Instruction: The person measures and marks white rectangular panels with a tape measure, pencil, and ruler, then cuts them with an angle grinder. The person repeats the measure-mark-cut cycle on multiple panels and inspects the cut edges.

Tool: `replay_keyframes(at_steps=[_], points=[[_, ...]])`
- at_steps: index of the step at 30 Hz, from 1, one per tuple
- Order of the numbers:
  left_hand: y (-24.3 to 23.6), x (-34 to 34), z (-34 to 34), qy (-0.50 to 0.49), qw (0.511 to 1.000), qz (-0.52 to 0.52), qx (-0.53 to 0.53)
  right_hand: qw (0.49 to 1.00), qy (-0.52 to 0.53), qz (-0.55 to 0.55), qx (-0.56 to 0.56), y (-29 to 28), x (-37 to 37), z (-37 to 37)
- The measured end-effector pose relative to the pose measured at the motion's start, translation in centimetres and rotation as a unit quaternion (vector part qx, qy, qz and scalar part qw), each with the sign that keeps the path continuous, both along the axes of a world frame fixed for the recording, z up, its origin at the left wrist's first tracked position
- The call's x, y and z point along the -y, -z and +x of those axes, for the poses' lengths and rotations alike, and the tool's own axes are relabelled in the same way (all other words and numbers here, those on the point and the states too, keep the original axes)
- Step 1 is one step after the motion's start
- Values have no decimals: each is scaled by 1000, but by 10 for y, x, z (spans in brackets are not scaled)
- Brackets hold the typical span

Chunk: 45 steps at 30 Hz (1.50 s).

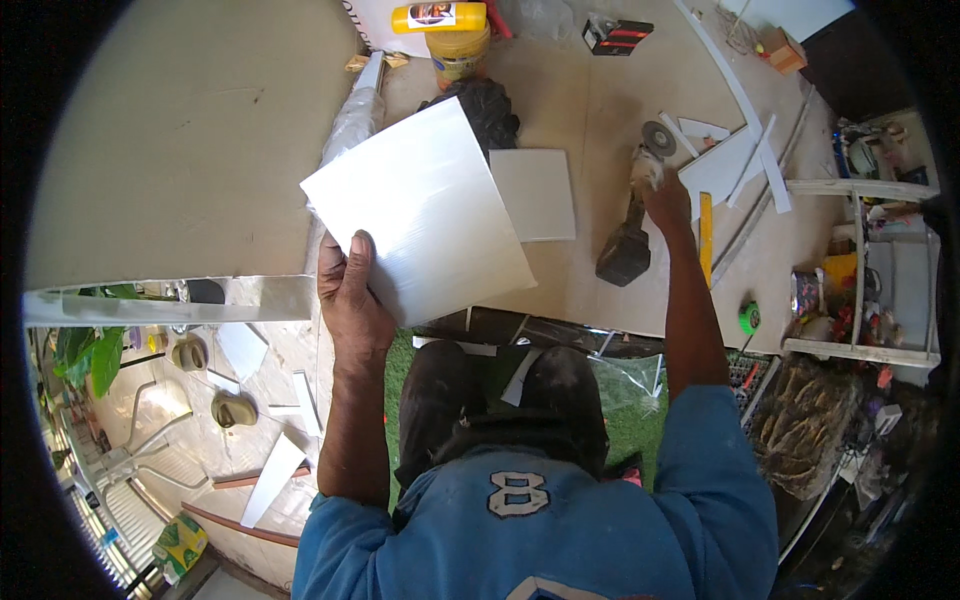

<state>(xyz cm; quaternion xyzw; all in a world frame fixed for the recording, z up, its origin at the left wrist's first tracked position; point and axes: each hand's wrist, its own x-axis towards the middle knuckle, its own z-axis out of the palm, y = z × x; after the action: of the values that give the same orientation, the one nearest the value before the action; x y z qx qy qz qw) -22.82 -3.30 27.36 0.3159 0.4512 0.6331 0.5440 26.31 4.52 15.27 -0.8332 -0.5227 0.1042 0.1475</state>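
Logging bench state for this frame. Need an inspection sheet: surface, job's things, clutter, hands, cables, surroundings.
Surface: tan board worktop, bare patches between items.
Job's things: large white square tile lifted at a tilt; angle grinder lying on the worktop, disc away from the person.
Clutter: smaller white tile, white offcuts, yellow jar, yellow ruler, black bag, black and red box.
Hands: left hand grips the large tile's lower edge; right hand on the grinder near its disc.
Cables: nothing seen.
Surroundings: green tape measure, white shelf unit to the right, grass below, plant and tile scraps to the left.
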Motion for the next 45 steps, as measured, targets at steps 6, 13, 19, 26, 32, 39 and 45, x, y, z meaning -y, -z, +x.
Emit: replay_keyframes(at_steps=[6, 13, 19, 26, 32, 39, 45], points=[[-48, 50, 5, 30, 996, 77, 45, 837, -317, 273, -354, -221, 50, -177], [-90, 124, -19, 14, 990, 137, 12, 782, -473, 370, -165, -356, 121, -264], [-120, 175, -34, 14, 987, 157, 17, 693, -542, 460, 118, -403, 171, -284], [-137, 209, -41, 25, 981, 186, 46, 761, -529, 369, 68, -440, 210, -294], [-149, 222, -45, 31, 981, 178, 68, 677, -557, 453, 163, -456, 224, -307], [-154, 230, -41, 17, 982, 176, 70, 737, -568, 353, -100, -466, 250, -301], [-159, 231, -38, 12, 973, 210, 93, 831, -458, 282, -145, -473, 253, -293]])
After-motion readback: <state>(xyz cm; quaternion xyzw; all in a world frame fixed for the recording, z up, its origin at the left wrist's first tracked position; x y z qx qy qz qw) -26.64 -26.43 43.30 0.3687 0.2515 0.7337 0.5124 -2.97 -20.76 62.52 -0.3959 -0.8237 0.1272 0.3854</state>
